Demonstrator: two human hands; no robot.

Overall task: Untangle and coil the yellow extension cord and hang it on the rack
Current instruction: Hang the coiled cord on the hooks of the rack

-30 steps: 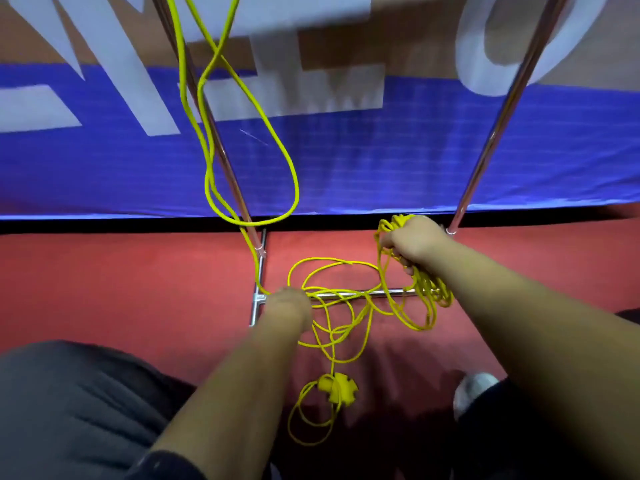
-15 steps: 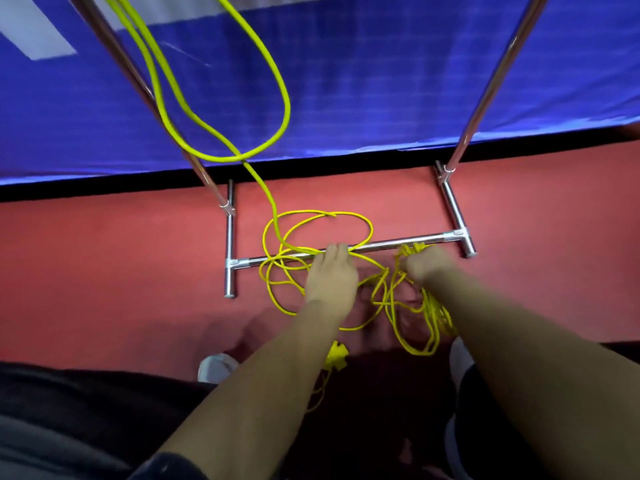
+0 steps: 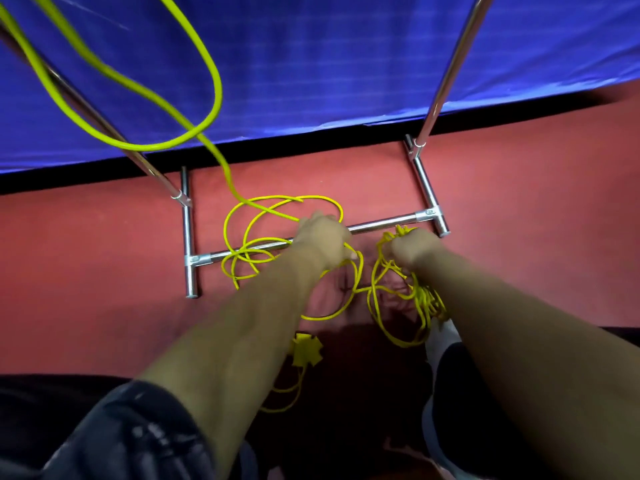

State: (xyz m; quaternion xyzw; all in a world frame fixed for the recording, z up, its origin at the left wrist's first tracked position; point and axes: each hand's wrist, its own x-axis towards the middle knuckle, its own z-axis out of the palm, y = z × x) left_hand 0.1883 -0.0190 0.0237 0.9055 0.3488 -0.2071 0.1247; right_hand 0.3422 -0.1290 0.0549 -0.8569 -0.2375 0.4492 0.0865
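Head view: yellow extension cord (image 3: 218, 84) is being handled on the floor (image 3: 86, 271) across the rack (image 3: 381, 225) base bar. One strand is being pinched by left grip (image 3: 325, 237); bundled loops are being clamped in right grip (image 3: 412, 251).

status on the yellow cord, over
Left hand grips a strand, right hand grips bunched loops. Yellow cord tangled, not coiled. Loose loops lie across rack's base bar.

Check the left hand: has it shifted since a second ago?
Yes: left hand moved rightward along the rack crossbar, from its left joint to mid-bar.
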